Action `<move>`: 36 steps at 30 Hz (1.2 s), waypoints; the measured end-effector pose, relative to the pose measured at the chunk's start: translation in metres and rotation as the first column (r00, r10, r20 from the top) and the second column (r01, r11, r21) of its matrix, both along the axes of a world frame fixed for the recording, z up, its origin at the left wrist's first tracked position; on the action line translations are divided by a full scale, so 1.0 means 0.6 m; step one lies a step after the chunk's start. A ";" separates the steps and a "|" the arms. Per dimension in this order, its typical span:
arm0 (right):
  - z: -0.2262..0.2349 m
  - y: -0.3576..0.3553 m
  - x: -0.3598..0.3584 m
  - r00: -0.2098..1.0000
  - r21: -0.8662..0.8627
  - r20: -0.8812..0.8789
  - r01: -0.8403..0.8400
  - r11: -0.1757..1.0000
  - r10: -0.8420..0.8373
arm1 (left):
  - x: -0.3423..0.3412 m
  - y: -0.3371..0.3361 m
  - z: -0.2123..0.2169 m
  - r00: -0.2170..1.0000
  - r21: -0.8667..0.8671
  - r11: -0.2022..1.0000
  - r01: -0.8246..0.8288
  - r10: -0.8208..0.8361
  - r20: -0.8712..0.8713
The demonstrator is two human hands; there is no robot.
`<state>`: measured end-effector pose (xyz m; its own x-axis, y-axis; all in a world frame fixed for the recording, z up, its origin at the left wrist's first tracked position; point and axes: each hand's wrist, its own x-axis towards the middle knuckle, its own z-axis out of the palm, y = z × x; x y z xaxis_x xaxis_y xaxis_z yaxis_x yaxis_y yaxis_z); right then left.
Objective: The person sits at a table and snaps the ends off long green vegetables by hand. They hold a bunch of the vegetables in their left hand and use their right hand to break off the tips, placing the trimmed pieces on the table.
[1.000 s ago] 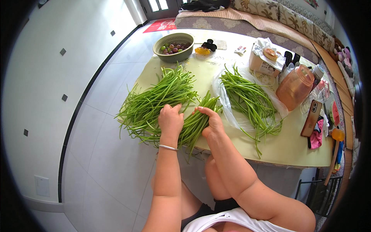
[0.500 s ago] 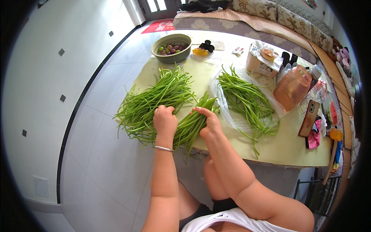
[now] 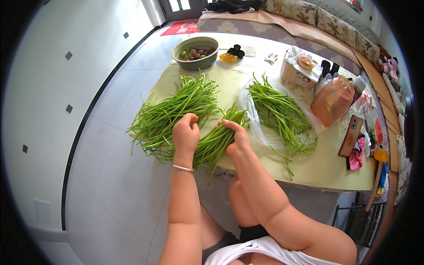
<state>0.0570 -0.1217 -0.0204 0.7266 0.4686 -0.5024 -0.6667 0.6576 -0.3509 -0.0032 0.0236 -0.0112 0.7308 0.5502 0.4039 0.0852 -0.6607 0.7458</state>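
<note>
A small bundle of long green stems [image 3: 216, 137] lies at the near edge of the pale yellow table [image 3: 327, 168]. My right hand [image 3: 236, 134] is closed around this bundle near its top. My left hand [image 3: 186, 134] is curled beside it, fingers pinched on stems where the bundle meets the big pile of green stems [image 3: 172, 112] spread to the left. A silver bangle [image 3: 182, 168] circles my left wrist. A second pile of stems [image 3: 280, 112] rests on a clear plastic bag [image 3: 256, 132] to the right.
A green basket of small round fruit [image 3: 195, 52] stands at the table's far left. A cardboard box [image 3: 298, 70], an orange plastic jug [image 3: 333, 100] and a phone [image 3: 351, 134] sit on the right. A sofa [image 3: 282, 22] runs behind. White tiled floor [image 3: 88, 145] lies left.
Both hands have stayed on the small bundle, shifting slightly along the stems. The piles have not moved.
</note>
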 end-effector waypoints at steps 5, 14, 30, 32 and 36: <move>-0.001 0.002 -0.001 1.000 0.004 0.007 -0.014 1.000 0.014 | -0.005 0.000 -0.015 0.966 0.359 0.933 -0.028 0.117 -0.229; -0.005 0.000 0.001 1.000 -0.003 0.008 -0.024 1.000 0.024 | -0.003 -0.011 0.006 0.930 0.329 0.944 0.025 0.099 -0.353; -0.005 -0.004 0.001 0.999 0.016 0.028 -0.043 0.999 0.043 | 0.004 -0.005 -0.007 0.899 0.228 0.967 0.110 0.001 -0.437; -0.006 -0.005 0.002 0.998 0.013 0.038 -0.052 0.999 0.051 | 0.002 -0.009 0.000 0.910 0.202 0.974 0.099 -0.007 -0.414; -0.001 0.000 -0.001 0.999 -0.018 -0.014 -0.036 0.999 0.036 | -0.003 -0.003 0.008 0.939 0.087 0.993 0.084 -0.049 -0.341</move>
<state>0.0566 -0.1219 -0.0210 0.7029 0.4847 -0.5207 -0.6943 0.6268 -0.3538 -0.0048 0.0216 -0.0065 0.8671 0.4659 0.1765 0.2740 -0.7419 0.6120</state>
